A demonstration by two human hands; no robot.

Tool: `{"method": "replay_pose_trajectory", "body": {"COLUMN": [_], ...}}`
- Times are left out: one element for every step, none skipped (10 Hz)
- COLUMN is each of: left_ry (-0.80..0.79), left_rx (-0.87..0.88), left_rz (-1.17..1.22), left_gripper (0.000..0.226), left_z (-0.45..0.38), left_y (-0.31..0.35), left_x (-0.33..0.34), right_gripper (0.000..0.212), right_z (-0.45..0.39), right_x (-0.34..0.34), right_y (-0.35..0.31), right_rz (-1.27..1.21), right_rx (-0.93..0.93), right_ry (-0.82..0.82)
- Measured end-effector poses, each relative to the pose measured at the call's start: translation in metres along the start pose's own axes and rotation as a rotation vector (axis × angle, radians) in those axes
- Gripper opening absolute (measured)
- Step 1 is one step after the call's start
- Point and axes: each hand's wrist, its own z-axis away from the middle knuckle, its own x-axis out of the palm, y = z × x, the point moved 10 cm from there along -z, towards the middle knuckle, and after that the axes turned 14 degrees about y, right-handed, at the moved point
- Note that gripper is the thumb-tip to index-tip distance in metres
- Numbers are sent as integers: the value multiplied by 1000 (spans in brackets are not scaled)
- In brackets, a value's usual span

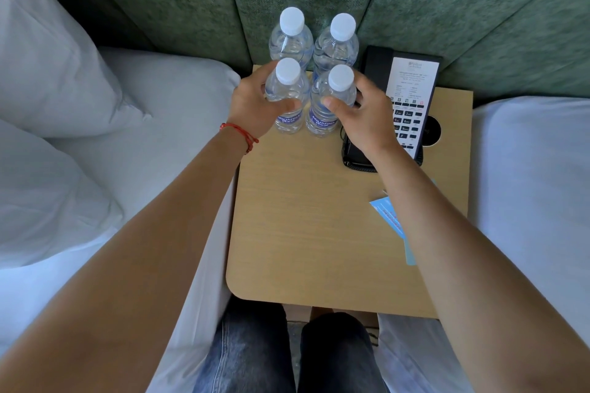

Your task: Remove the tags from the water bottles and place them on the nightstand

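Observation:
Several clear water bottles with white caps stand in a tight square at the back of the wooden nightstand [306, 226]. My left hand [252, 108] is wrapped around the front left bottle [289, 89]. My right hand [367, 118] grips the front right bottle [335, 99]. Behind them stand the back left bottle [291, 38] and the back right bottle [336, 45], both untouched. No tags show on any bottle neck. Light blue paper tags [388, 217] lie on the nightstand's right side, partly hidden under my right forearm.
A black hotel telephone [412, 105] with a white info card sits right of the bottles, close to my right hand. White beds flank the nightstand: pillows [57, 89] to the left, a mattress [536, 169] to the right. A green padded headboard [447, 9] rises behind.

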Motion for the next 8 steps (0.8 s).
{"method": "replay_pose_trajectory", "body": {"left_ry": [-7, -14, -18, -40, -41, -34, 14, 70], "left_rx": [5, -4, 3, 7, 6, -42, -90, -123], "left_rz": [3, 25, 20, 20, 5, -16, -16, -113], "left_gripper": [66, 66, 66, 67, 66, 71, 75, 67], "left_z": [-3, -3, -4, -4, -3, 2, 12, 32], "left_y": [-1, -3, -6, -6, -7, -11, -18, -20], "left_x": [1, 2, 2, 4, 5, 3, -3, -15], "right_gripper": [53, 53, 53, 54, 55, 61, 69, 66], "right_z": [-1, -2, -3, -3, -1, 2, 6, 24], "right_x": [0, 1, 1, 1, 2, 2, 1, -8], "right_y": [-1, -1, 1, 1, 5, 8, 14, 21], "right_rz": [39, 48, 62, 61, 34, 40, 90, 136], "right_rx": [-27, -22, -35, -35, -19, 19, 31, 64], "right_ry": [12, 3, 10, 13, 6, -5, -11, -2]}}
